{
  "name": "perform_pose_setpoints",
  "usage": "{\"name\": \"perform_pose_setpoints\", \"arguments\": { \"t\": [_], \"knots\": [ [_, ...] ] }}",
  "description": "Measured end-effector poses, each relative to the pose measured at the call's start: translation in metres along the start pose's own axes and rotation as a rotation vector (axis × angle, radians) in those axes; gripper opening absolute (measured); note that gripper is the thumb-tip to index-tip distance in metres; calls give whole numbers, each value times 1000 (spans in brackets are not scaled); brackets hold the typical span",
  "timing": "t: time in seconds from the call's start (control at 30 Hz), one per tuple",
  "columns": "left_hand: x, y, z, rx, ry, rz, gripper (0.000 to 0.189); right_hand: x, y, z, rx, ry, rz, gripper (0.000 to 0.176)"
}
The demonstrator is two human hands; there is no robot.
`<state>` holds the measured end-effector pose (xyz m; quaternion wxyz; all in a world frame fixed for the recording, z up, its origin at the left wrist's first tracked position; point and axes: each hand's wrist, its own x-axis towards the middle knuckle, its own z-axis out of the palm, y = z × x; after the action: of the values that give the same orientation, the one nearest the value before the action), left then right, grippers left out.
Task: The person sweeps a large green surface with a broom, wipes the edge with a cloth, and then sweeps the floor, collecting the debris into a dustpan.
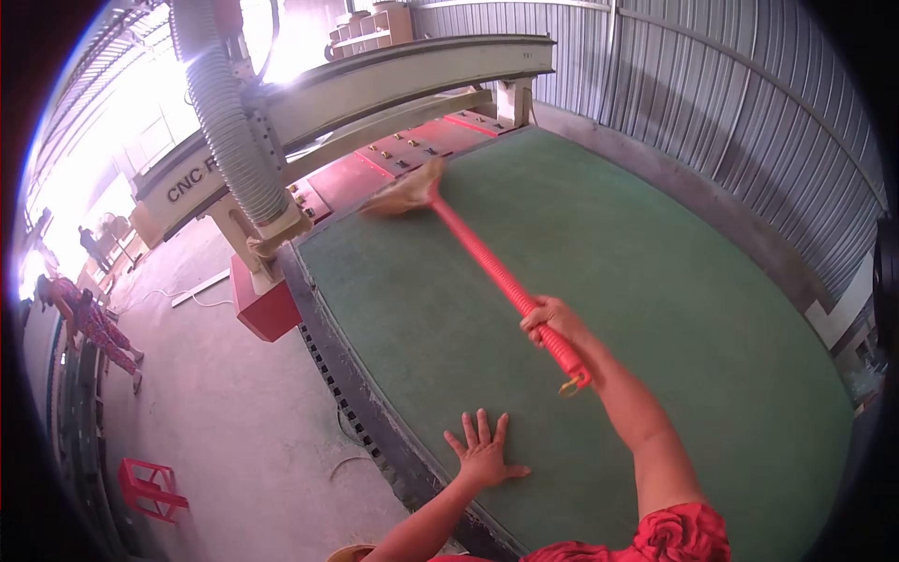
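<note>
My right hand (554, 321) is wrapped round the red ribbed handle of a broom (487, 262), near the end with a small yellow loop. The broom's brown head (405, 195) rests at the far left part of the green table surface (599, 225) and looks blurred. My left hand (484, 459) lies flat on the green surface near its left edge, fingers spread, holding nothing.
A CNC gantry (356, 94) with a grey ribbed hose (225, 122) spans the table's far end. Left on the floor stands a red stool (154, 489). A person (92, 323) is at the far left. A corrugated wall (712, 103) runs along the right.
</note>
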<state>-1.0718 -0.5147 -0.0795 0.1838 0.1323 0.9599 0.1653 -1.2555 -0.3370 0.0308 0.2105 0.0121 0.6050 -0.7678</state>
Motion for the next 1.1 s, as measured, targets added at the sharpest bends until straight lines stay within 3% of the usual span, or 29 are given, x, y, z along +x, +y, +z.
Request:
{"name": "perform_pose_setpoints", "arguments": {
  "t": [0.27,0.47,0.6,0.8,0.97,1.1],
  "knots": [
    [7,-1,4,11,-21,-3,117,125,-25,-113,104,265,-153,14],
    [10,-1,5,27,-46,-5,118,131,-45,-191,223,444,-328,14],
    [10,1,3,28,-41,-8,118,74,-40,-237,207,560,-405,13],
    [6,0,4,14,-9,2,121,-35,-35,-282,201,991,-463,11],
    [3,-1,5,11,-1,23,123,-133,-35,-315,264,1208,-590,11],
    [2,-1,8,15,11,18,124,-201,-39,-291,177,1299,-589,16]
  ]
}}
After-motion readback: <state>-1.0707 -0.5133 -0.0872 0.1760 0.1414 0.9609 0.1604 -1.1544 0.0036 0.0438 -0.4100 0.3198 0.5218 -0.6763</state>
